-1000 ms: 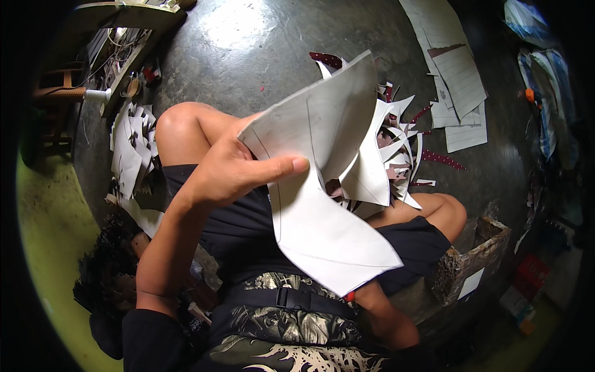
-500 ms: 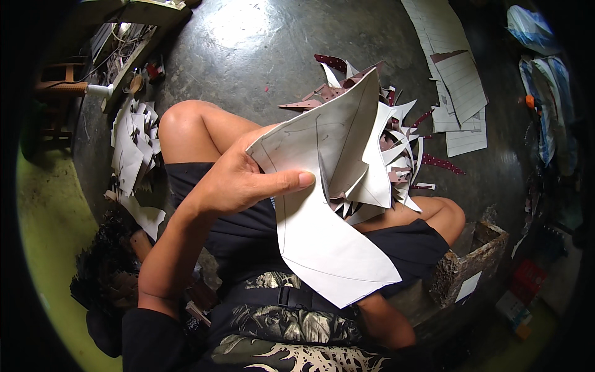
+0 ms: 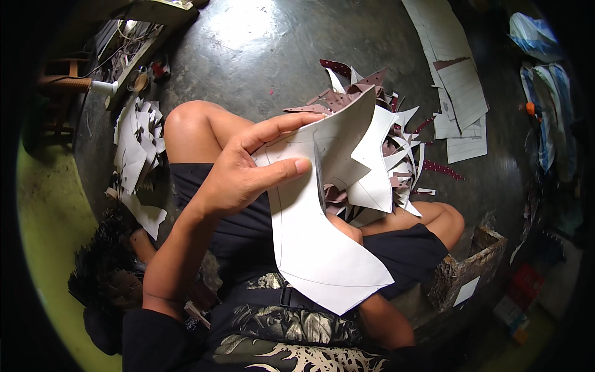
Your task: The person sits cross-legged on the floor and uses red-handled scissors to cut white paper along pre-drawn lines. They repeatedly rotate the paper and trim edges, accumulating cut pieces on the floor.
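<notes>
My left hand point(image 3: 251, 161) grips a large white sheet point(image 3: 328, 254) marked with pen lines, thumb on top and fingers behind its upper edge. A cut splits the sheet, and its far part point(image 3: 344, 139) bends up and away. Along the cut shows a narrow dark grey strip point(image 3: 320, 177), perhaps a blade; its kind is unclear. My right hand point(image 3: 347, 229) is mostly behind the sheet, with only some curled knuckles visible beside the cut edge. What it holds is hidden. Just beyond the sheet, white, mauve and dotted maroon offcuts point(image 3: 400, 155) lie heaped by my right leg.
Lined white sheets point(image 3: 462, 93) lie on the grey floor at the far right. Stacked white cut pieces point(image 3: 137, 146) rest beside my left knee. A worn open box point(image 3: 468, 266) stands near my right knee. Plastic bags point(image 3: 545, 118) lie at the right edge.
The sheet has tilted and shifted slightly left. My left fingers now show over its upper edge, and part of my right hand has come into sight beside the cut.
</notes>
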A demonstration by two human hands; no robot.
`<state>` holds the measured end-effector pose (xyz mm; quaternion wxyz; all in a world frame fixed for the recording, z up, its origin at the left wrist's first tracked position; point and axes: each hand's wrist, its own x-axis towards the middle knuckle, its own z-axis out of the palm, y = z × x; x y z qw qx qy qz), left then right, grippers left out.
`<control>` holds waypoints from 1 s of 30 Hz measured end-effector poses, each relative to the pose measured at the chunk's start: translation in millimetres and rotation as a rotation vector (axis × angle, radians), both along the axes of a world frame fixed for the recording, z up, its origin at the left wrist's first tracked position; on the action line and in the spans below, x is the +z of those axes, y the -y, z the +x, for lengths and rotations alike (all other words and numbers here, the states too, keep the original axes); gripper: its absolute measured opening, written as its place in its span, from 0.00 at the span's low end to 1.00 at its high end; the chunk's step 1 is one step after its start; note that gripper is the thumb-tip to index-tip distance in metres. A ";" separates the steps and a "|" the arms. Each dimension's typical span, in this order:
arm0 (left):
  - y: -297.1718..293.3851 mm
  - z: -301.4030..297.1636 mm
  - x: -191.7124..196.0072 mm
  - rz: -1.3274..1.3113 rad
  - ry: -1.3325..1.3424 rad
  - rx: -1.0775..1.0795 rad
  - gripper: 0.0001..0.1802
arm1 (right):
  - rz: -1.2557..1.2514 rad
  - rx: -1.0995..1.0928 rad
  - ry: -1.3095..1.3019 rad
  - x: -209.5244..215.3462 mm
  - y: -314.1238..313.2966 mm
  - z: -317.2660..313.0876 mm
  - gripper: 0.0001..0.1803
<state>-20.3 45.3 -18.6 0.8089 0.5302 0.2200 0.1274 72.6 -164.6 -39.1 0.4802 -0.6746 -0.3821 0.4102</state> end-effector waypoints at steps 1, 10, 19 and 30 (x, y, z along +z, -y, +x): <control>0.5 -1.2 0.2 0.021 -0.006 0.000 0.31 | -0.035 -0.064 -0.094 1.0 -5.5 -4.1 0.18; -1.5 -9.9 -0.2 0.078 -0.032 0.017 0.32 | -0.251 -0.050 -0.298 -1.5 -18.4 -7.8 0.14; -7.4 -15.1 -1.0 0.197 -0.077 0.076 0.42 | -0.227 -0.014 -0.415 -12.2 -13.2 -6.8 0.14; -8.9 -22.5 -9.7 0.077 -0.129 0.086 0.49 | -0.296 0.030 -0.348 -29.2 -23.0 -7.7 0.11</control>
